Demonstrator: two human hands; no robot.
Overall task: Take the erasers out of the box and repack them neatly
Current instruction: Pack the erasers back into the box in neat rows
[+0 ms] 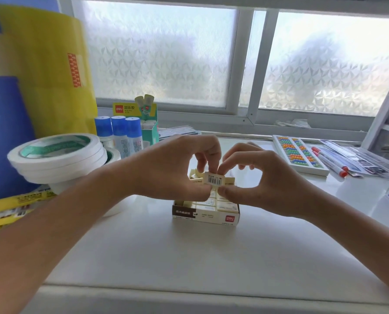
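Item: one small cream eraser (214, 179), barcode label facing the camera, held just above the open box (206, 215) that sits on the white table (189, 257). Long axis of the eraser: roughly left to right, level, parallel to the box's near wall. Grip: shared — the left hand (166, 168) pinches the eraser's left end between thumb and fingertips, the right hand (263, 177) pinches its right end the same way; both sets of fingers are curled round the piece, so neither hand is free. Position relative to the box: directly over the middle rows, the hands meeting above it, neither hand clearly nearer. Contents below: further erasers (225, 206) lie flat in rows along the near side of the box, while some near the far left corner stand tilted and loose; whether an empty slot sits beneath the held piece is hidden by the fingers. Judgement: the coming move turns on this alignment — the held eraser already runs the same way as the packed rows, so it would go straight down if being placed, or straight up if being removed; which of the two cannot be told. Surroundings: tape rolls (57, 155) to the left, glue bottles (118, 132) behind them, an abacus (300, 155) and markers (331, 162) to the right.
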